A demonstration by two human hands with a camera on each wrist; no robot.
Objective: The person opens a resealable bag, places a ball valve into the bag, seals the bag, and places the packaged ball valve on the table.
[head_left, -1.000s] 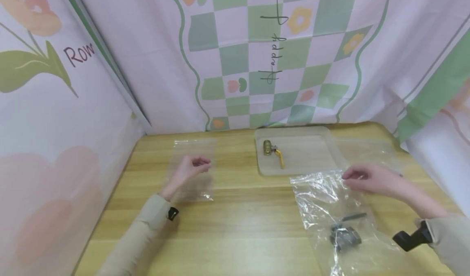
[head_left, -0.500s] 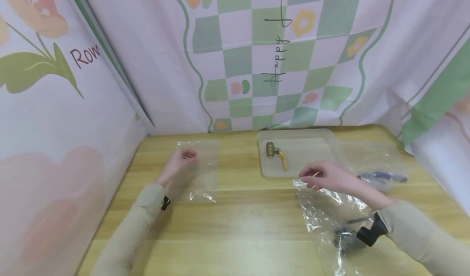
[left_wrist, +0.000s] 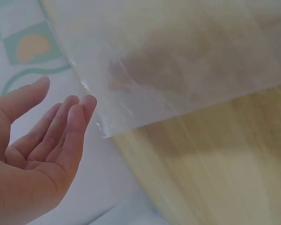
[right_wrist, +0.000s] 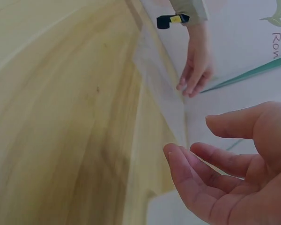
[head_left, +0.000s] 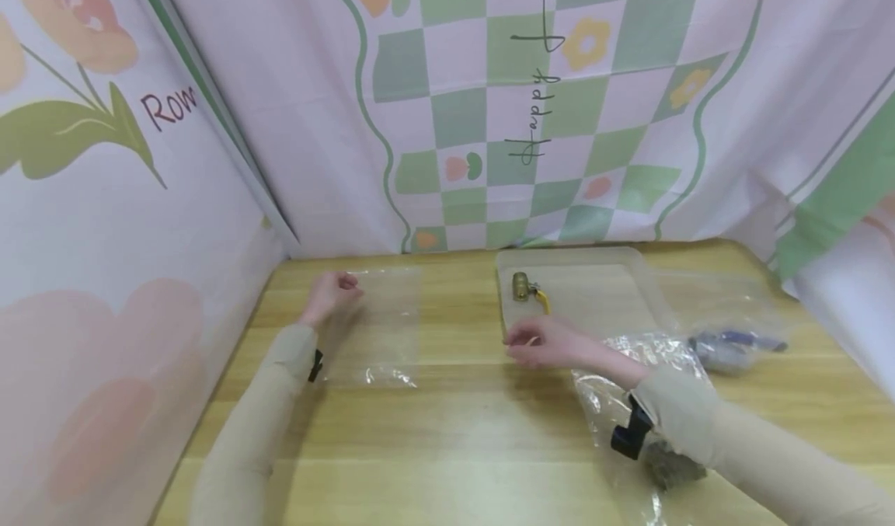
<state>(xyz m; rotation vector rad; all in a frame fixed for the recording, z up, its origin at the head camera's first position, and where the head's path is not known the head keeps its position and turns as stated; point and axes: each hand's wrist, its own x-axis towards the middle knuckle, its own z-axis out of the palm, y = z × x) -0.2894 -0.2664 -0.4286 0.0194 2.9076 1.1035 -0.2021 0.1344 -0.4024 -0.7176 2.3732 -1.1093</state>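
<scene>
Brass with a yellow lever [head_left: 543,301], the valve [head_left: 520,287] lay in the tray [head_left: 608,308], just beyond the right grip [head_left: 548,343] as I watched the head view from afar. That grip was slack and empty, its fingers loosely bent and the thumb standing apart from them. It covered the lever's lower end and part of the tray's near edge from where I looked, though I could not tell whether it touched the tray.

Well to its left, I saw the left grip [head_left: 330,294] relaxed as well, fingers half curled around nothing. One flat bag [head_left: 381,324] lay on the tabletop [head_left: 447,433], partly beneath that grip and reaching out to its right, a corner close to the fingertips; whether they met I could not say.

Nearer to me than the right grip, a second bag [head_left: 594,402] lay partly hidden by the right sleeve [head_left: 741,433], with a dark lump [head_left: 673,468] in it. To the right of that grip and the tray, a third bag [head_left: 720,293] held a grey and blue thing [head_left: 723,351], its shape unclear to me. Past both grips hung a green-checked curtain [head_left: 454,52].
</scene>
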